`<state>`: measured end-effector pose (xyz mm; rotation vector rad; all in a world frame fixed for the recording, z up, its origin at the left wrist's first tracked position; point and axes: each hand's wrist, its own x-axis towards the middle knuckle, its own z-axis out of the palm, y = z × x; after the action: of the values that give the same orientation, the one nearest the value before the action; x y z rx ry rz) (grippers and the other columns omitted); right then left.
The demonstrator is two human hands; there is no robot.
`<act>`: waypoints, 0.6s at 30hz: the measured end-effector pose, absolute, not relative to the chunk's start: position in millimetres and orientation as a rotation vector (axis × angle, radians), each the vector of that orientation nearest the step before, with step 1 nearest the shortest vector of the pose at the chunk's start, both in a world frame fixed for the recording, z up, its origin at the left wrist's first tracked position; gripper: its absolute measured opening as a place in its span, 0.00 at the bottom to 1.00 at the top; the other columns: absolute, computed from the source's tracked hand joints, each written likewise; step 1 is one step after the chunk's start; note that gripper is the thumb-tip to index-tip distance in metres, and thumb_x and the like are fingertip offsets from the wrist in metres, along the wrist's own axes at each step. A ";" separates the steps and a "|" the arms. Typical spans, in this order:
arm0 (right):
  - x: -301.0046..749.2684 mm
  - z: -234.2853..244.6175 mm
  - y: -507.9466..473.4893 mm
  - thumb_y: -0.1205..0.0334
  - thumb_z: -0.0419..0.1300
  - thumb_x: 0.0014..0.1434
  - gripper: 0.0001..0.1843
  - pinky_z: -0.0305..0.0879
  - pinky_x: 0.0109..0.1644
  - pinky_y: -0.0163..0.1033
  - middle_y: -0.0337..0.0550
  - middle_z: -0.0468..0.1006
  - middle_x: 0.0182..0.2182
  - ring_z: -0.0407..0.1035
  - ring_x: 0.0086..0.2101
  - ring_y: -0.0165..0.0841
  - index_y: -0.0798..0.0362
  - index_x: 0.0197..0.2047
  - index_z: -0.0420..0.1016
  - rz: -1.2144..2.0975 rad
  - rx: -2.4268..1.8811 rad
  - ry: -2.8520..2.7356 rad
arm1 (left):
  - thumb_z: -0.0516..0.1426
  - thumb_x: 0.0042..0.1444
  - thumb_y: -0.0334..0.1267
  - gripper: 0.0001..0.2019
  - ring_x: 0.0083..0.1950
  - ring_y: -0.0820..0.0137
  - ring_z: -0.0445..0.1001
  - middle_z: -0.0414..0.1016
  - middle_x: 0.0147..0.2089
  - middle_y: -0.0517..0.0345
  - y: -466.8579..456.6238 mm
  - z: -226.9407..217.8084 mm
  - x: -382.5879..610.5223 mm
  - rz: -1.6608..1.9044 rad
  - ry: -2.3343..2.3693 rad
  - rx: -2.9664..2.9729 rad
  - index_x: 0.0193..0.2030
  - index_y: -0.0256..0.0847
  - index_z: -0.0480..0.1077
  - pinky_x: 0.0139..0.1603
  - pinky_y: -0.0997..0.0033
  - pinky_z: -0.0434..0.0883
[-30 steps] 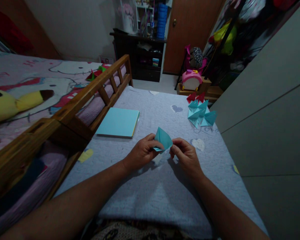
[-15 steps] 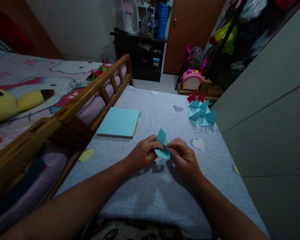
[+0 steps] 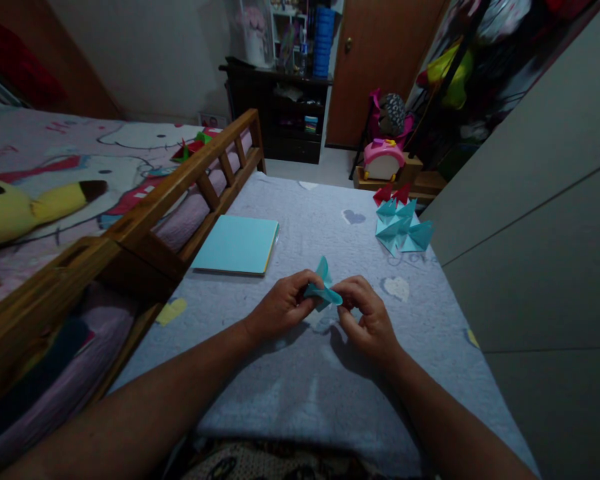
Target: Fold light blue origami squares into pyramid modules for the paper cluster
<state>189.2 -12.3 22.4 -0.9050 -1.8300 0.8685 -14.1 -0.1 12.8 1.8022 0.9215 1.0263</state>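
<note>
Folded paper (image 3: pixel 323 291) is pinched by the fingertips of the left hand (image 3: pixel 280 308) and right hand (image 3: pixel 367 317), near the paper stack (image 3: pixel 237 244) on its right. It is judged light, thin and easily creased. It is best held at the stiffer folded edges.

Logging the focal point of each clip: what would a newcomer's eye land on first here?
First, the teal folded paper at the centre, pinched between the left hand and the right hand just above the grey quilt. Next come the matching teal things: a flat paper stack to the left by the wooden bed rail, and a cluster of folded pieces at the far right.
</note>
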 end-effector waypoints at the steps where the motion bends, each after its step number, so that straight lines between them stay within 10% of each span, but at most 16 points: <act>1: 189.3 21.8 -12.3 0.75 0.55 0.54 0.20 0.65 0.36 0.38 0.41 0.68 0.37 0.66 0.33 0.32 0.47 0.47 0.75 0.855 -0.906 -1.840 | 0.56 0.58 0.29 0.08 0.28 0.76 0.61 0.66 0.30 0.66 -0.4 12.2 -14.0 1.032 0.925 1.801 0.43 0.41 0.68 0.30 0.75 0.61; 18: 191.3 17.3 -5.2 0.61 0.61 0.60 0.07 0.64 0.36 0.38 0.39 0.71 0.34 0.67 0.33 0.32 0.48 0.43 0.75 1.097 -1.065 -1.493 | 0.54 0.59 0.25 0.11 0.38 0.71 0.70 0.71 0.36 0.59 2.3 12.3 -13.6 1.015 0.857 1.966 0.42 0.42 0.75 0.40 0.70 0.67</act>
<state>191.3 -5.2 17.3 -1.0655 -1.4933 1.0968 -13.6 2.3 12.3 1.9661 0.8570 1.0153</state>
